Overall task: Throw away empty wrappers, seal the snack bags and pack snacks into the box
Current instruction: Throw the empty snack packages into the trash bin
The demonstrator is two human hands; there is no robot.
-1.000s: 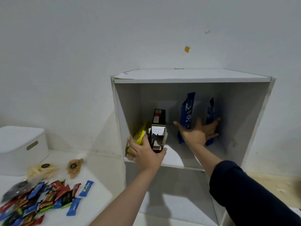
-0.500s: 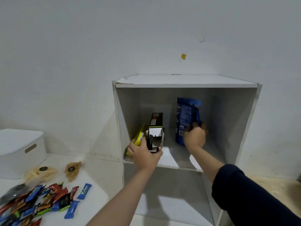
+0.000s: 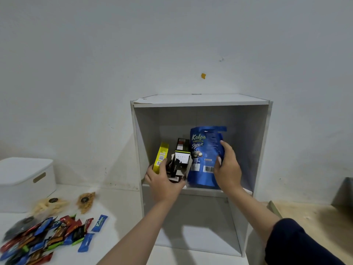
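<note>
White wall fills the background, with a small orange scrap [image 3: 203,75] stuck on it above a white open-fronted shelf unit [image 3: 265,150]. At far left a lidded white storage box [image 3: 24,180] with a slot handle stands on a white tabletop [image 3: 118,203]. Near it lie two clear bags of snacks [image 3: 50,204], and nearer still a loose heap of small wrapped snack bars [image 3: 44,238] in red, blue, green and black, one blue bar [image 3: 99,223] lying a little apart on the heap's right. Moving right to the shelf's upper compartment, the left hand [image 3: 164,183] reaches in with bare forearm and grips two cartons at their near ends: a yellow carton [image 3: 162,156] tilted on the left and a black carton [image 3: 180,159] with torn-open white flaps just beside it. Touching the black carton's right side stands a blue Kalpa pouch [image 3: 202,155], upright on the shelf board, its top edge crumpled. The right hand [image 3: 228,167], arm in a dark sleeve, holds the pouch by its right edge, thumb on the front and fingers curled behind. Below, the lower compartment is in shadow
</note>
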